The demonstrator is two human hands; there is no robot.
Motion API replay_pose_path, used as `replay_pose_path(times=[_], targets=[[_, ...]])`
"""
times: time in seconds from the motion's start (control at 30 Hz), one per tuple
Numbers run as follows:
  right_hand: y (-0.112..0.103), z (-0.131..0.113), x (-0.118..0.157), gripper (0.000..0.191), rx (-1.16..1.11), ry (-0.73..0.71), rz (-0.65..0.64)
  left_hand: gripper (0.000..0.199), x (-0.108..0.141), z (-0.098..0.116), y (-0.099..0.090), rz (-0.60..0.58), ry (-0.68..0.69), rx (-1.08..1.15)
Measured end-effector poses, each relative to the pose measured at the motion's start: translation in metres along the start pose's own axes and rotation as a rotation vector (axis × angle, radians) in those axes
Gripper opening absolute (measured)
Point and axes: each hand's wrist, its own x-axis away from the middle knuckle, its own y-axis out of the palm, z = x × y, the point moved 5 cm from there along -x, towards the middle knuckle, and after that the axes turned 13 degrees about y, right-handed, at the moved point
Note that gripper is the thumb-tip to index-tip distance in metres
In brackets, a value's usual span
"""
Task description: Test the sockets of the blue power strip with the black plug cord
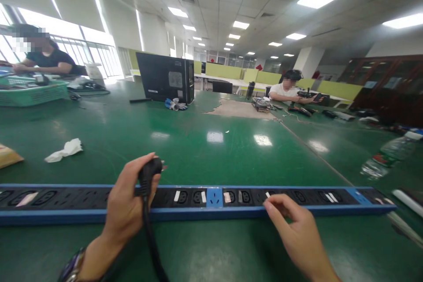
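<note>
My left hand (127, 198) is closed around a black power plug (151, 172), its metal pins facing right. A thick black cable (150, 238) runs from the plug down past my wrist. Plug and hand are above the long blue-and-black power strip (194, 215), which lies crosswise in front of me and has rows of black sockets and a few blue ones. My right hand (294, 224) is at the strip's front edge, thumb and forefinger pinched beside a small white label (268, 194). Whatever may be between those fingertips is hidden.
A crumpled tissue (66, 150) lies on the green table (185, 141) at left. A plastic bottle (390, 154) lies at right. Farther back are a black computer case (161, 77), gloves (176, 104) and a green basket (33, 94). Two people sit across the table.
</note>
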Motion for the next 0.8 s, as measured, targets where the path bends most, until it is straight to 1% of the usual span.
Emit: replay_pose_path(times=[0.03, 0.07, 0.1, 0.17, 0.2, 0.23, 0.37, 0.47, 0.53, 0.6, 0.73, 0.8], targets=[[0.003, 0.012, 0.001, 0.027, 0.109, -0.053, 0.06, 0.043, 0.006, -0.011, -0.003, -0.055, -0.07, 0.012], [0.007, 0.023, 0.003, 0.029, 0.215, -0.12, 0.116, 0.045, 0.014, -0.018, -0.004, -0.109, -0.11, 0.037], [0.012, 0.031, 0.006, 0.035, 0.312, -0.19, 0.163, 0.044, 0.021, -0.022, -0.001, -0.194, -0.122, 0.074], [0.024, 0.041, 0.012, 0.047, 0.472, -0.304, 0.219, 0.04, 0.033, -0.023, 0.008, -0.365, -0.09, 0.142], [0.028, 0.043, 0.014, 0.05, 0.532, -0.334, 0.231, 0.038, 0.037, -0.022, 0.011, -0.429, -0.07, 0.162], [0.031, 0.045, 0.016, 0.052, 0.575, -0.35, 0.24, 0.037, 0.039, -0.021, 0.013, -0.465, -0.062, 0.172], [0.033, 0.042, 0.018, 0.053, 0.639, -0.386, 0.241, 0.037, 0.037, -0.027, 0.006, -0.49, -0.089, 0.175], [0.032, 0.042, 0.017, 0.053, 0.648, -0.386, 0.239, 0.034, 0.035, -0.028, 0.004, -0.578, -0.026, 0.181], [0.032, 0.044, 0.016, 0.053, 0.646, -0.378, 0.247, 0.033, 0.031, -0.027, 0.004, -0.615, 0.007, 0.177], [0.033, 0.045, 0.016, 0.054, 0.64, -0.376, 0.253, 0.033, 0.027, -0.028, 0.005, -0.641, 0.014, 0.191], [0.033, 0.045, 0.017, 0.054, 0.63, -0.377, 0.249, 0.032, 0.022, -0.028, 0.006, -0.743, 0.034, 0.255], [0.033, 0.044, 0.017, 0.053, 0.624, -0.379, 0.252, 0.033, 0.021, -0.031, 0.004, -0.737, 0.043, 0.236]])
